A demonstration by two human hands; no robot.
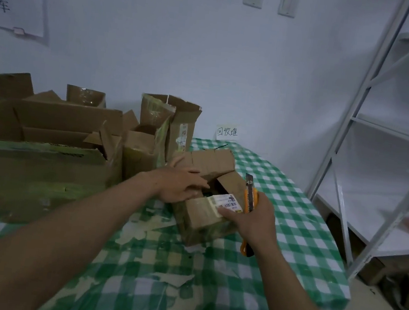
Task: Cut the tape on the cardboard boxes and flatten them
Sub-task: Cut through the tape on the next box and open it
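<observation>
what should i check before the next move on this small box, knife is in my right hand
1. Top flaps of the small box open: ok, they stand spread apart.
2. Utility knife gripped firmly: ok, the right hand curls round its handle.
3. Blade clear of the left hand: ok, the tip points up, apart from it.
4. Blade retracted for folding by hand: not ok, it is out.
5. Box steadied: ok, the left hand rests on a flap and right fingertips touch the labelled flap.
6. Bottom tape cut: cannot tell, the underside is hidden.
</observation>
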